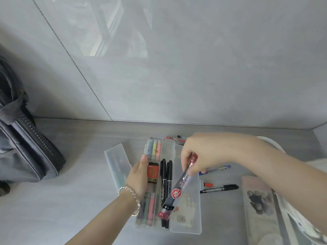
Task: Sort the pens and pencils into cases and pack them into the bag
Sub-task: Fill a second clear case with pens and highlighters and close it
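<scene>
A clear open pencil case (pixel 167 149) lies on the grey table, holding pastel highlighters (pixel 154 147), a red and black 2B lead box (pixel 153 174) and two black markers (pixel 166 175). My left hand (pixel 137 177) grips the case's left edge by the lead box. My right hand (pixel 198 156) pinches the top of a long red and black pen packet (pixel 174 193), held slanted over the case's open lid (pixel 191 218). A dark grey bag (pixel 23 147) stands at the far left.
A second frosted case (pixel 116 163) lies closed left of my left hand. Loose pens lie to the right: a blue one (pixel 219 168), a black marker (pixel 219 189), a red-tipped one (pixel 207 184), and a red pen (pixel 174 138) at the back. A printed case (pixel 258 206) sits at the right edge.
</scene>
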Demonstrator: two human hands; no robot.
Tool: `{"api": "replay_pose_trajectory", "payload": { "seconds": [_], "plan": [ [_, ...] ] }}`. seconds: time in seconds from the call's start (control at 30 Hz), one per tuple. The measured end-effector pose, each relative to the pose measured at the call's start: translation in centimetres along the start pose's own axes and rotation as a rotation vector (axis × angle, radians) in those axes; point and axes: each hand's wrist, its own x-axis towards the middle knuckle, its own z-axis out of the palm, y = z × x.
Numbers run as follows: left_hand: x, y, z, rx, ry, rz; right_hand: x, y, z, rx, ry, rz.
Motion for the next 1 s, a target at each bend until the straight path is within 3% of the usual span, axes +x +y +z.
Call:
{"api": "replay_pose_trajectory", "payload": {
  "seconds": [0.1, 0.4, 0.5, 0.67, 0.8, 0.87, 0.97, 1.0],
  "plan": [
    [-1.1, 0.3, 0.7, 0.002, 0.028, 0.048, 1.4, -0.2, 1.4, -0.060, 0.017, -0.014],
    [-2.0, -0.2, 1.9, -0.048, 0.019, 0.018, 1.3, -0.7, 8.2, 0.133, 0.643, 0.055],
    [-1.8, -0.6, 2.3, -0.072, 0.028, -0.050, 1.1, -0.6, 12.1, 0.079, 0.784, 0.059],
    [-2.3, -0.6, 3.2, -0.043, 0.018, -0.075, 1.7, 0.6, 14.5, -0.032, 0.769, 0.202],
    [-2.7, -0.5, 3.5, -0.021, 0.022, -0.064, 1.0, 1.1, 14.6, 0.235, 0.779, 0.114],
    [-2.7, -0.4, 3.4, -0.022, 0.031, -0.064, 0.5, 1.8, 14.7, 0.390, 0.885, 0.087],
    [-2.3, -0.6, 3.0, -0.033, 0.041, -0.069, 0.2, 5.5, 15.1, 0.476, 1.136, 0.291],
    [-2.2, -0.7, 2.7, -0.025, 0.049, -0.067, 0.3, 7.2, 15.4, 0.435, 1.145, 0.401]
  ]
}}
